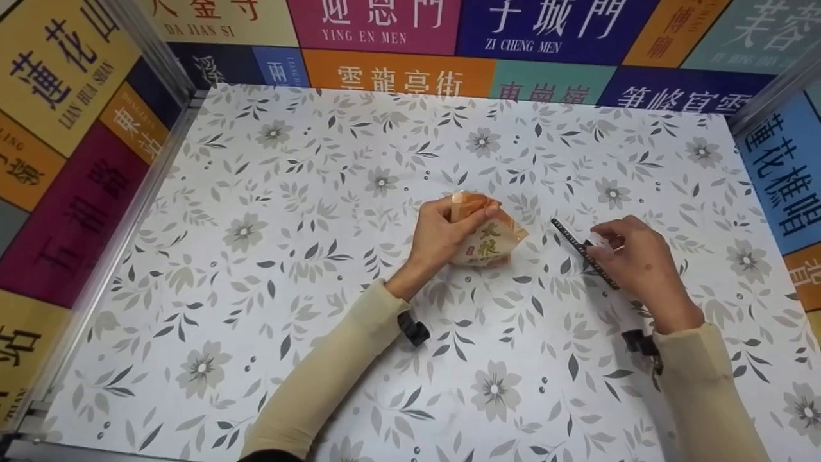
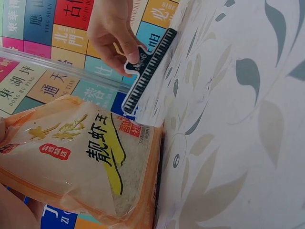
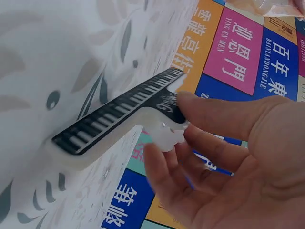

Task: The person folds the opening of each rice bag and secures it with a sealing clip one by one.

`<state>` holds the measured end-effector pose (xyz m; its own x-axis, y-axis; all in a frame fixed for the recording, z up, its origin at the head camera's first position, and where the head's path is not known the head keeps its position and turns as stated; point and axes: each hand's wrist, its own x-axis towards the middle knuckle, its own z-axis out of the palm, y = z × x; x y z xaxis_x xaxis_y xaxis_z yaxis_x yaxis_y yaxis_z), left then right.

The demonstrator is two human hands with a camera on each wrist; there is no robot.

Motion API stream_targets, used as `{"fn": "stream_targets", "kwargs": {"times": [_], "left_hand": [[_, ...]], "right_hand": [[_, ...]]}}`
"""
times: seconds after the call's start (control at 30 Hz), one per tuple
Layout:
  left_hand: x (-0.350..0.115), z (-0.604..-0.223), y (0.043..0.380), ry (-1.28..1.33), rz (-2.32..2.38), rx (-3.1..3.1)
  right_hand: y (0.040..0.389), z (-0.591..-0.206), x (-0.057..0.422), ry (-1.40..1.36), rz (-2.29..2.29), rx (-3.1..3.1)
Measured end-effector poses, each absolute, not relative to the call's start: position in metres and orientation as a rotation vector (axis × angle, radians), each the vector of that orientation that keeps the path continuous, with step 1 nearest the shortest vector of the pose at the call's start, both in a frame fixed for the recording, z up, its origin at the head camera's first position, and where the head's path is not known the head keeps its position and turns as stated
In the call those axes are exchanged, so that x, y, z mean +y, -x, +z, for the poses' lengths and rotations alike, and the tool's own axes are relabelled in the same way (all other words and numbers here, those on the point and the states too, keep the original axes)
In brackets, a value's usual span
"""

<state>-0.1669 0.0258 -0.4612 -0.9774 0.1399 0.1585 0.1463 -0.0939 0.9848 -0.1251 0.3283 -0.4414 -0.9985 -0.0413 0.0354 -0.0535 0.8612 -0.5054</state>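
On table (image 1: 269, 269): left hand (image 1: 442, 234) grips rice bag (image 1: 490, 242); right hand (image 1: 632, 253) pinches clip (image 1: 584, 253).

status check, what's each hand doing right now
Left hand grips top of rice bag, standing on table. Right hand pinches black clip beside it. Nothing between.

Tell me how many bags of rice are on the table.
1. The single rice bag stands near the middle of the floral table, gripped at its top by the left hand. The right hand holds a black clip beside it.
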Motion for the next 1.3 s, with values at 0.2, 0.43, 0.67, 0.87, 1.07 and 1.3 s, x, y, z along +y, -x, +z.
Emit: {"fn": "stream_targets", "kwargs": {"times": [0.2,0.43,0.67,0.87,1.07,1.3], "left_hand": [[0.026,-0.462,0.166,0.343,-2.314,-2.101],[0.026,-0.462,0.168,0.34,-2.307,-2.081],[0.027,-0.461,0.167,0.293,-2.341,-2.093],[0.027,-0.463,0.167,0.322,-2.341,-2.084],[0.027,-0.463,0.167,0.324,-2.323,-2.084],[0.027,-0.462,0.167,0.305,-2.307,-2.097]], "right_hand": [[0.123,-0.437,0.323,-0.128,0.825,-2.955],[0.122,-0.427,0.315,-0.144,0.849,-2.908],[0.123,-0.425,0.304,-0.232,0.956,-2.826],[0.119,-0.429,0.302,-0.356,1.027,-2.732],[0.118,-0.432,0.302,-0.441,0.994,-2.669],[0.119,-0.434,0.302,-0.514,1.004,-2.622]]}}
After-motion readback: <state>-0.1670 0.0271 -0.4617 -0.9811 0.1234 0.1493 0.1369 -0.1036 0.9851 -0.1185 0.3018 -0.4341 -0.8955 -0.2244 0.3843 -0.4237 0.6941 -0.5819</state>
